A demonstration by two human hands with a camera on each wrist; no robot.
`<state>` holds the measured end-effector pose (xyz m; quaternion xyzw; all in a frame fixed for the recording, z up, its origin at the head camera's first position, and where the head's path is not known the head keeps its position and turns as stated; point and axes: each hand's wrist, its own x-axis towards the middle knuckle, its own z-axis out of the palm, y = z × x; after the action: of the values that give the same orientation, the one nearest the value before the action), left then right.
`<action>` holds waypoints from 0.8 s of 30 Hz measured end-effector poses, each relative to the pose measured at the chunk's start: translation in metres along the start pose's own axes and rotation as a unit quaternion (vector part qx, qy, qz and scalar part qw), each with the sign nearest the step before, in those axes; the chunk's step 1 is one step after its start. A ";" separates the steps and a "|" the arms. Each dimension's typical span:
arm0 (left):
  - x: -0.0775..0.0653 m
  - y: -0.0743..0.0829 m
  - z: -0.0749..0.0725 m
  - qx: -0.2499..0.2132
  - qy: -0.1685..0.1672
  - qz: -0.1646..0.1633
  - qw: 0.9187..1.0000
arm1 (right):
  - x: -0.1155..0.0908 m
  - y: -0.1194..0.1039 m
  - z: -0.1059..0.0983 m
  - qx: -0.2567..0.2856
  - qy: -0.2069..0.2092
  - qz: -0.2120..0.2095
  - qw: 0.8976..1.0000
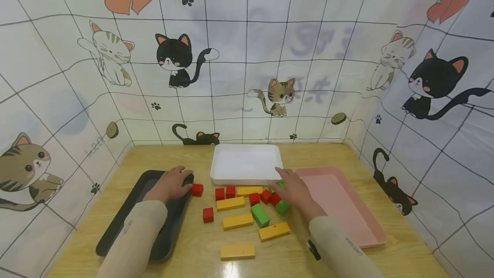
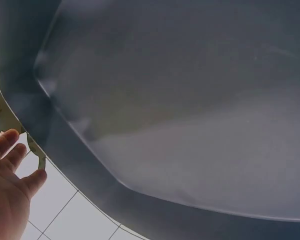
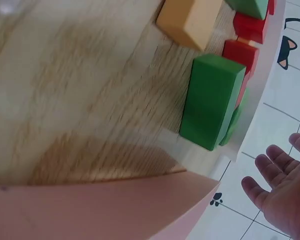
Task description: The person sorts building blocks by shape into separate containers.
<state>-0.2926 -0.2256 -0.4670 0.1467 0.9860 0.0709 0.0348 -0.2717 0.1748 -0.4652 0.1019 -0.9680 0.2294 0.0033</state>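
Both hands hang loose on my feed: the head view has the left hand (image 1: 171, 183) over the dark tray (image 1: 171, 222), lower left, and the right hand (image 1: 291, 190) by green blocks (image 1: 283, 207), lower right of centre. Left wrist: relaxed fingers (image 2: 10, 142), lower left. Right wrist: parted fingers, lower right; pink tray (image 3: 90, 210) along the bottom.

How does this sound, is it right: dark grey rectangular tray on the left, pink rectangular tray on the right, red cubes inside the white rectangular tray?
The red cubes aren't inside the white tray; the head view shows them on the light wood-grain table instead. Dark grey tray left, pink tray right: correct.
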 end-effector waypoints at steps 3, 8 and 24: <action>0.001 0.000 0.001 0.002 -0.001 0.002 1.000 | -0.003 -0.003 0.001 0.001 0.010 -0.006 1.000; 0.000 0.000 0.003 0.002 -0.002 0.010 1.000 | -0.008 -0.007 0.006 -0.013 0.017 -0.012 1.000; -0.001 0.003 0.005 -0.013 -0.016 0.027 0.999 | -0.035 -0.025 0.020 0.019 -0.002 -0.016 1.000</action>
<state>-0.2901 -0.2225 -0.4712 0.1742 0.9800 0.0820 0.0506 -0.2320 0.1503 -0.4739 0.1178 -0.9616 0.2479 0.0027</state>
